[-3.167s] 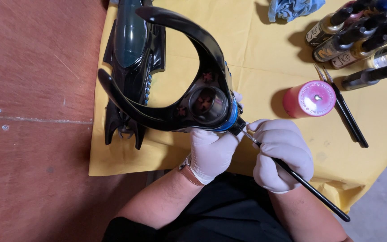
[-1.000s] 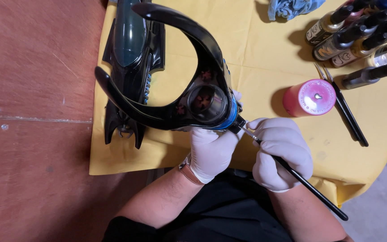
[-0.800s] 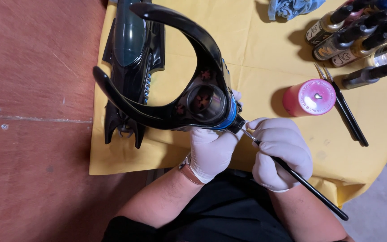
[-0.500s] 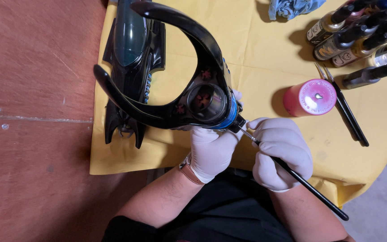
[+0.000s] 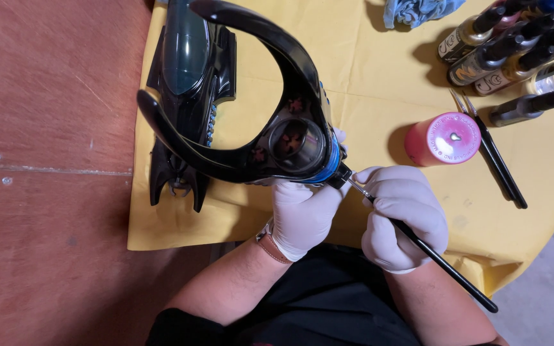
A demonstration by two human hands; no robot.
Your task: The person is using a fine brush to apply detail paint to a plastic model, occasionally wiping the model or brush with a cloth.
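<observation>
While left hand (image 5: 304,216) grips — brush (image 5: 418,240) touches.

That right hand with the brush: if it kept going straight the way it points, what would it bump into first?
The right hand aims its thin black brush up and left. The tip already seems to touch the blue ring of the black curved model part, so that comes first; depth is hard to judge.

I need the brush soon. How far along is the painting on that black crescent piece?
Blue band near its hub looks painted. Left hand holds the black crescent piece; right hand works the brush there. The second black piece lies on the yellow cloth, untouched.
</observation>
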